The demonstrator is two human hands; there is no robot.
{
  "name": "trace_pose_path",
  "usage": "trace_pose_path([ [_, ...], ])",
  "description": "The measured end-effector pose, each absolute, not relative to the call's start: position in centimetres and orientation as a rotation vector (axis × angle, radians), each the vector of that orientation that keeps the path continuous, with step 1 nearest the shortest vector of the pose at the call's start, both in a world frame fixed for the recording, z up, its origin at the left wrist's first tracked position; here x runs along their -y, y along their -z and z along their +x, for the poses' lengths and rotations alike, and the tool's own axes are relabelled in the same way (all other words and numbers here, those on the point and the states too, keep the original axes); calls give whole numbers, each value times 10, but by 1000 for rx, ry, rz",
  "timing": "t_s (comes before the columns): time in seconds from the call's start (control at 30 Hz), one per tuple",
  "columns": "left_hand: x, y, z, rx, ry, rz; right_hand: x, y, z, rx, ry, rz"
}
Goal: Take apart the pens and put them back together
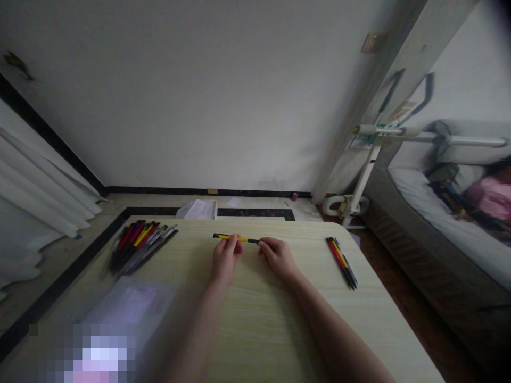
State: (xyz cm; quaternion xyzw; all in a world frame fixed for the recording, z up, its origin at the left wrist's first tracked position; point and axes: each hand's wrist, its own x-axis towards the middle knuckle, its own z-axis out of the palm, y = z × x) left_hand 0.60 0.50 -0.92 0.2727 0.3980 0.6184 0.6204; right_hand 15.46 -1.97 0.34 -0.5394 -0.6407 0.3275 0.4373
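A yellow and black pen (pixel 235 238) is held level above the far part of the light wooden table (pixel 255 319). My left hand (pixel 225 258) pinches its yellow barrel near the middle. My right hand (pixel 277 255) grips the pen's black right end with closed fingers. A heap of several red, yellow and black pens (pixel 139 244) lies at the table's far left. A small row of several pens (pixel 342 254) lies at the far right, near the table's edge.
A clear plastic bag (pixel 128 308) lies flat on the table's near left. Beyond the table are a white wall, papers on the floor (pixel 197 209), a white exercise frame (pixel 367 170) and a grey sofa (pixel 439 223) where a person lies at the right.
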Motion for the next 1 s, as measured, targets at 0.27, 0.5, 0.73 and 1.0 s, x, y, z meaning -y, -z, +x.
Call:
trace_pose_path([
  [0.27,-4,9,6,-909,-1419,656,20,-1,155,1604,-822,-1353],
  [0.5,-5,8,6,-924,-1400,649,20,-3,155,1587,-844,-1357],
  [0.73,-4,7,6,-890,-1401,639,22,-8,154,1587,-896,-1323],
  [1.0,-4,6,5,-890,-1386,629,22,-6,155,1556,-968,-1313],
])
